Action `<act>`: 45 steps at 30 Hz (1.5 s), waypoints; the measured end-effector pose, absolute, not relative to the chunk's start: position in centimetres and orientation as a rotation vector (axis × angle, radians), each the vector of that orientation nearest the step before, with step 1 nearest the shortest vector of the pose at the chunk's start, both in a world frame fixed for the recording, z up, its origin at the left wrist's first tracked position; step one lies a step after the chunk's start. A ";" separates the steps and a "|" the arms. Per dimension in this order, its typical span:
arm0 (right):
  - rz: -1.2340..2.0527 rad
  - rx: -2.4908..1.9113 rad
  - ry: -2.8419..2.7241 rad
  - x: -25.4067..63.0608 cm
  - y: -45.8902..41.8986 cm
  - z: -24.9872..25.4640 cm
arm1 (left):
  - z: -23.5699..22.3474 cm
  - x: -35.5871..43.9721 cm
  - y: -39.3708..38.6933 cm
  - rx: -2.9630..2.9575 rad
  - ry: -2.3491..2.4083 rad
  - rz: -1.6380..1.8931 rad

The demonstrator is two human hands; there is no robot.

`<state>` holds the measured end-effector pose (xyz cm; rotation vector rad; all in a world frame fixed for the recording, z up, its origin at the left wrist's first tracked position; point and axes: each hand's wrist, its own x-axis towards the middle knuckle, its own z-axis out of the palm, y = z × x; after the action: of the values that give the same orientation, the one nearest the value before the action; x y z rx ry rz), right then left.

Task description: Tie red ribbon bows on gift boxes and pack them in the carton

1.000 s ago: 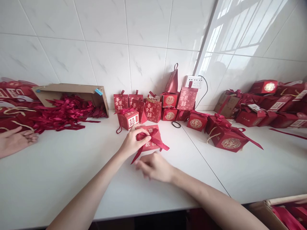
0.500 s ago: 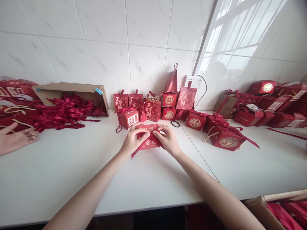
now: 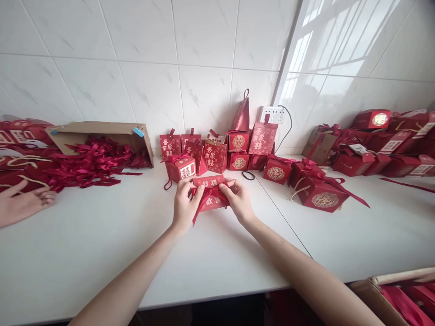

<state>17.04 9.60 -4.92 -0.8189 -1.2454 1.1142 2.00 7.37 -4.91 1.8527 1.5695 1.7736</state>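
Note:
A red gift box (image 3: 213, 203) with pale lettering sits on the white table in front of me, a dark red ribbon (image 3: 211, 192) crossing its top in a bow-like knot. My left hand (image 3: 186, 197) is closed at the box's left side, pinching a ribbon loop between thumb and fingers. My right hand (image 3: 239, 197) pinches the ribbon at the right side, its fingers against the box. One ribbon tail hangs down beside the left hand. Just behind stands a finished-looking red box (image 3: 181, 169) with a ribbon on top.
Several red boxes (image 3: 215, 156) line the wall near a socket (image 3: 271, 115). Ribbons spill from a cardboard box (image 3: 102, 127) at left, near another person's hand (image 3: 27, 203). More red boxes (image 3: 326, 197) lie right. An open carton (image 3: 377, 290) stands at the lower right.
My hands have moved apart from the knot, the left one outward and turned more upright. The ribbon's knot and loops now show between them. The view has shifted slightly.

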 end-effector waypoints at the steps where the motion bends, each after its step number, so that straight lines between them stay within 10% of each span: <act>1: 1.129 -0.830 -1.236 17.1 9.6 -4.9 | -5.0 2.0 7.4 1.854 1.573 1.779; 20: 1.205 -0.900 -1.210 18.3 10.1 -4.5 | -4.3 1.6 7.4 1.946 1.557 1.730; 29: -0.305 -0.413 -2.102 18.2 7.3 -4.0 | -4.6 0.8 8.3 1.890 1.505 1.701; 45: -0.440 -0.373 -2.110 16.9 6.6 -6.2 | -3.2 1.5 6.7 2.100 1.444 1.431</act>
<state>16.86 6.61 -6.17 -0.3726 -2.1100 -0.4396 1.50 6.73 -3.15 2.1005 1.4436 1.4311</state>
